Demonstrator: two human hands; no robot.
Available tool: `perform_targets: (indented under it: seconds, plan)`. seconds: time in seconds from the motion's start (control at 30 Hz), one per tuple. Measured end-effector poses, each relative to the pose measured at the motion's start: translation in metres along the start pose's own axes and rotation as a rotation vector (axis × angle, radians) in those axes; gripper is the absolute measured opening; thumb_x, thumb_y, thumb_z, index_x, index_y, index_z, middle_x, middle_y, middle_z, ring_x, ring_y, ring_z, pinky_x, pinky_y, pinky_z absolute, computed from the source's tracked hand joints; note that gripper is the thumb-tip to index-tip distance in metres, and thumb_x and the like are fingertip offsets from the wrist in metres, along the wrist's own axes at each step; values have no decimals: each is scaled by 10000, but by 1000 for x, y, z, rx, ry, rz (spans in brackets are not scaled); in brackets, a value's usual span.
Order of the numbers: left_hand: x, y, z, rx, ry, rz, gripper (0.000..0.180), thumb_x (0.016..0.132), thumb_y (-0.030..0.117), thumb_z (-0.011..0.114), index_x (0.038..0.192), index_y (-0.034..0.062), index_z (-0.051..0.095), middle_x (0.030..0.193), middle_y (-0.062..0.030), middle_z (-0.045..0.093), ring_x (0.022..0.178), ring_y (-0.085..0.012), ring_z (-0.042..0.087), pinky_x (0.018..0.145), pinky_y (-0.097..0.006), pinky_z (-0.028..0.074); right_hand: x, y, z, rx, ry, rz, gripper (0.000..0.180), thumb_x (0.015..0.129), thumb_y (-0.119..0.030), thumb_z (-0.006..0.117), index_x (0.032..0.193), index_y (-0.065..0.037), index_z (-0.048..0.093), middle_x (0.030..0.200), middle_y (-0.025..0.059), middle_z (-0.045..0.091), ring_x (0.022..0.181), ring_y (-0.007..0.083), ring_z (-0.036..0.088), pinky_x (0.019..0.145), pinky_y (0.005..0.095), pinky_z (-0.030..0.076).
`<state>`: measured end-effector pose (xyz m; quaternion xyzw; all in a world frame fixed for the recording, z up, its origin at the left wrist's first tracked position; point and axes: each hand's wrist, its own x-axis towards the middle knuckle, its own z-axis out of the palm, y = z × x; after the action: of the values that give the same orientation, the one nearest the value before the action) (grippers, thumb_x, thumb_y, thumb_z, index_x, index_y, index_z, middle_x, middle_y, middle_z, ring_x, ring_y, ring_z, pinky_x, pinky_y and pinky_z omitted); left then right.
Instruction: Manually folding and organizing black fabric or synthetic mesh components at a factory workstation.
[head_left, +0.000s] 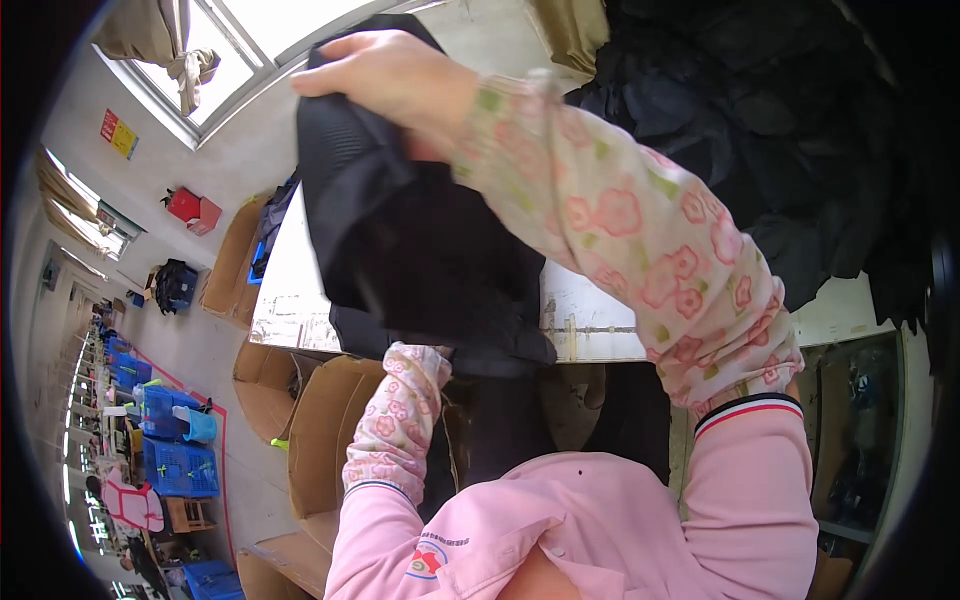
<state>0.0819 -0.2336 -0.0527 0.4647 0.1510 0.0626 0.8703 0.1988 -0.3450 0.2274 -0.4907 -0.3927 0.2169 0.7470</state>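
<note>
A black cloth piece, seemingly a garment (420, 250), hangs in folds over the near edge of the white table (590, 320). My right hand (385, 75) reaches across to the far left and grips its raised upper end, thumb and fingers closed on the fabric. A ribbed patch shows just under those fingers. My left forearm, in a flowered sleeve (395, 420), goes up to the garment's lower edge. The cloth covers my left hand, so its fingers cannot be seen.
A big heap of black cloth (740, 130) covers the table's right side. Cardboard boxes (335, 430) stand left of me below the table. Farther left are blue crates (180, 465) and a person in pink (130, 505). A window (220, 60) is at the upper left.
</note>
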Motion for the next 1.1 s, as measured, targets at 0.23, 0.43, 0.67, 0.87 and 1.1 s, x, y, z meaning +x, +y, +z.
perform_targets:
  seconds: [0.23,0.43,0.67,0.87,1.1]
  plan:
    - [-1,-49,75,-510,-330,-220,480,982,390,488,1313,43,500,1196,-153,593,1102,-271,567,984,-446,428,54,-25,46,35,-142,-88,292,814,-245,730,846,43,692,710,128,661,579,182,617,546,355,510]
    - [46,46,-168,-326,-824,-61,416,966,357,478,1265,80,559,1256,-127,605,968,-254,624,825,-407,490,-37,-69,19,331,-464,-160,236,945,-109,568,1133,25,523,943,99,625,736,139,628,668,222,527]
    - [0,134,-155,577,408,126,443,856,186,708,1224,3,544,1083,-142,653,1004,-262,640,891,-373,523,-156,168,-116,-191,331,104,529,883,-90,661,1327,13,393,893,114,680,767,125,650,684,270,526]
    - [41,70,-138,1864,848,505,748,757,320,781,1365,98,407,1370,-223,426,1264,-389,425,1041,-464,353,-210,347,-121,-449,667,389,558,780,-162,754,1217,35,467,1016,199,651,886,294,664,783,367,529]
    - [24,-65,-43,1786,-148,262,806,822,583,629,1483,233,327,1557,-175,224,1449,-361,172,1123,-621,100,-221,282,-165,-521,387,419,504,799,-202,744,1211,-42,502,799,128,632,726,280,652,704,375,528]
